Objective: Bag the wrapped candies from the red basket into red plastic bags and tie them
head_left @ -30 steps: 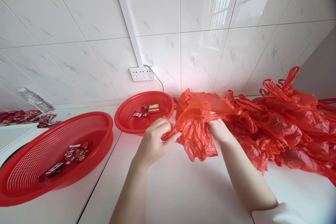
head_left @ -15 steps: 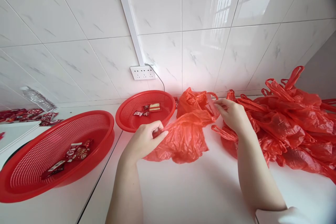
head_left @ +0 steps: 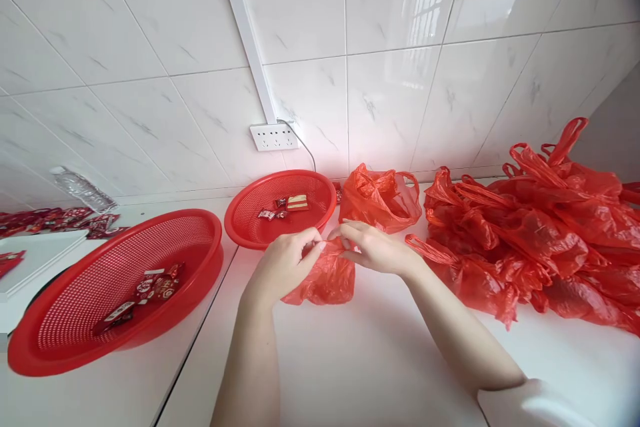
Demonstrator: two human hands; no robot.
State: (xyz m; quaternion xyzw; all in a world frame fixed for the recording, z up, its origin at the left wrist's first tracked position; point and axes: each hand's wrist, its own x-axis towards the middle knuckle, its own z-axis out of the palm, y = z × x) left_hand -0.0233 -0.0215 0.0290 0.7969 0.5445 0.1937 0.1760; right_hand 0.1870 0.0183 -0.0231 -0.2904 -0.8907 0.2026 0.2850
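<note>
A thin red plastic bag hangs just above the white table between my two hands. My left hand pinches its upper edge on the left. Close by on the right, my right hand has its fingers closed at the bag's top, thumb and fingertips near the left hand's. Behind them stands a small red plastic basket with a few small wrapped packets and a cream-and-red packet. Another red plastic bag lies crumpled beside that basket.
A larger red basket with dark red packets stands at left. Filled-looking red bags are heaped at right. A clear plastic bottle lies at back left among red packets. A socket strip is on the tiled wall.
My right hand has moved left, away from the crumpled bag at the back, to join my left hand at the top of the held bag. The bag now looks less spread.
</note>
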